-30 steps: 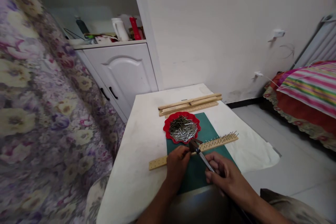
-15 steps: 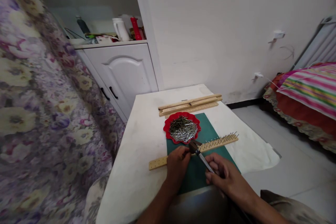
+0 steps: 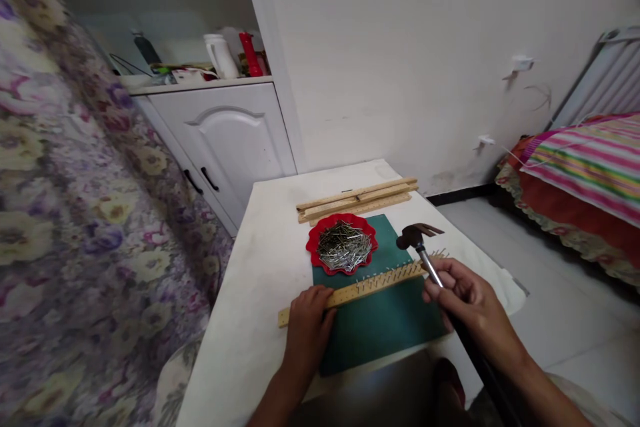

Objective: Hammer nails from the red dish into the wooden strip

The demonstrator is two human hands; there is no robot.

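My right hand (image 3: pixel 467 297) grips a claw hammer (image 3: pixel 414 236) by its shaft, with the head raised above the right part of a wooden strip (image 3: pixel 345 295). Many nails stand up, leaning, along the strip's right half; small holes dot its left part. My left hand (image 3: pixel 310 317) is closed over the strip near its left end. Beneath the strip lies a green mat (image 3: pixel 375 337). Just behind it sits a red scalloped dish (image 3: pixel 313 240) heaped with loose nails (image 3: pixel 347 247).
Several wooden strips (image 3: pixel 357 200) lie stacked at the back of the white table (image 3: pixel 250 273). A floral curtain (image 3: pixel 100 247) hangs at the left, beside a white cabinet (image 3: pixel 230 147). At the right stands a bed with a striped cover (image 3: pixel 595 153).
The hammer has moved right and up, from beside my left hand to above the nailed part. My left hand has shifted left and now lies over the strip.
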